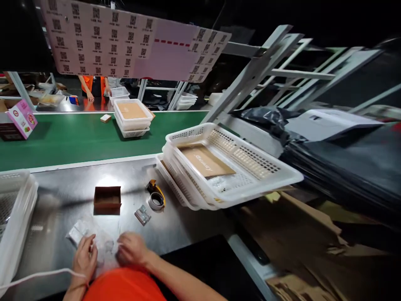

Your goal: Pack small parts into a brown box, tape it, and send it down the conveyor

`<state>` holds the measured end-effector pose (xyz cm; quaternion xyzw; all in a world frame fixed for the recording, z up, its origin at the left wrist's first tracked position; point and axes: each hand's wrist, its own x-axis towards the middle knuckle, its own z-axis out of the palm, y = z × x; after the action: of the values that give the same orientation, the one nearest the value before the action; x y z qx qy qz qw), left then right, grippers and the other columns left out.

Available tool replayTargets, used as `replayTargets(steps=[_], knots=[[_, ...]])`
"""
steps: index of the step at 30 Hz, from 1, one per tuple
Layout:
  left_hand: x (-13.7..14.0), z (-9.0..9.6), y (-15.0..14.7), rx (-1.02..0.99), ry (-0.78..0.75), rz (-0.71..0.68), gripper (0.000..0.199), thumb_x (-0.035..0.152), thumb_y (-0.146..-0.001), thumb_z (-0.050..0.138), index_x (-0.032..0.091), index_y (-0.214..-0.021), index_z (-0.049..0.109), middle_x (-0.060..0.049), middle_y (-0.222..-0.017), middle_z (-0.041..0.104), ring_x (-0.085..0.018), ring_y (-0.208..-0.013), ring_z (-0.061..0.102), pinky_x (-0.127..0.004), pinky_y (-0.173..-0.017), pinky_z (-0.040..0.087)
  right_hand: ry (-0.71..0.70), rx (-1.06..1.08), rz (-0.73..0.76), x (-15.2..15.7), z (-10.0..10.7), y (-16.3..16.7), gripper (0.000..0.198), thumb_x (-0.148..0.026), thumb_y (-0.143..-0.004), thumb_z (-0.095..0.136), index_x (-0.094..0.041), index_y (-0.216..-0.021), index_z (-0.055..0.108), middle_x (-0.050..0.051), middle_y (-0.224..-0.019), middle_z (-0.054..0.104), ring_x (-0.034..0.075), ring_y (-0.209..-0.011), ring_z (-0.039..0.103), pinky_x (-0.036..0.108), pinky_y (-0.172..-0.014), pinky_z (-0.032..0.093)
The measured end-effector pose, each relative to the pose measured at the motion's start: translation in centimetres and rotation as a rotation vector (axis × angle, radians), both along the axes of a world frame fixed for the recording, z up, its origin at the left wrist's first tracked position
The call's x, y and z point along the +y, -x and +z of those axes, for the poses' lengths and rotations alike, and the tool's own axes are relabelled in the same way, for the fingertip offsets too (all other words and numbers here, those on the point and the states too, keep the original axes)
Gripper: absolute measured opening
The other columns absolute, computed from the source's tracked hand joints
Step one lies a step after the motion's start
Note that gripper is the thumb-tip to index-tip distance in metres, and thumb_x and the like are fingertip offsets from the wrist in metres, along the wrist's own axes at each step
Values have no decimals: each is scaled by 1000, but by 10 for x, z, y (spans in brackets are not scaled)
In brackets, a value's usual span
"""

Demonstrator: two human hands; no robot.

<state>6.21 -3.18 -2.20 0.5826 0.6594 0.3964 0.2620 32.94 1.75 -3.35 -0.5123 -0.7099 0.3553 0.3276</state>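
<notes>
Left hand [84, 257] and right hand [131, 250] at the counter's [175, 225] near edge, fingers of both pinching a clear bag [100, 242], brown box [107, 200] behind it, tape roll [156, 200] and hinge [143, 215] right, stacked baskets [282, 177] overhanging the right edge

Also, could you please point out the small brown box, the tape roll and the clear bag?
small brown box [107, 199]: head view, front wall.
tape roll [156, 200]: head view, ring's top.
clear bag [103, 244]: head view, middle, between hands.
</notes>
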Motion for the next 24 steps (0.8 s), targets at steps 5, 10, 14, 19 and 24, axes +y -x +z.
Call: replayTargets(steps=[5, 10, 14, 19, 24], knots=[[1, 1, 2, 50, 30, 13, 46, 49, -93, 61, 20, -122, 80, -7, -97, 76, -25, -72, 71, -43, -74, 67, -60, -315, -468, 33, -18, -67, 41, -29, -82, 76, -18, -122, 75, 27, -153, 65, 47, -142, 62, 65, -121, 52], [-2, 1, -1, 87, 9, -32, 45, 47, -96, 59, 18, -123, 80, -7, -95, 75, -24, -72, 71, -42, -72, 67, -68, -345, -451, 45, -42, -76, 31, -23, -85, 74, -21, -115, 78, 22, -148, 73, 40, -139, 66, 56, -119, 56], [-3, 1, -2, 76, -14, -5, 45, 49, -94, 58, 18, -117, 81, -8, -94, 75, -25, -70, 71, -44, -73, 67, -140, -341, -433, 34, -54, -76, 22, -25, -97, 64, -21, -103, 85, 20, -158, 70, 40, -154, 57, 62, -128, 48], [-5, 4, 3, 76, 19, 7, 42, 52, -92, 60, 21, -112, 81, -8, -95, 79, -26, -73, 75, -43, -73, 68, -83, -341, -511, 29, -57, -79, 29, -28, -100, 60, -19, -92, 87, 22, -156, 71, 43, -152, 57, 62, -124, 49], [-6, 9, 4, 91, 24, 7, 41, 52, -89, 62, 24, -109, 82, -6, -91, 80, -25, -70, 76, -42, -70, 69, -125, -265, -520, 45, -55, -93, 42, -28, -98, 56, -17, -129, 81, 19, -137, 80, 35, -127, 72, 49, -110, 59]])
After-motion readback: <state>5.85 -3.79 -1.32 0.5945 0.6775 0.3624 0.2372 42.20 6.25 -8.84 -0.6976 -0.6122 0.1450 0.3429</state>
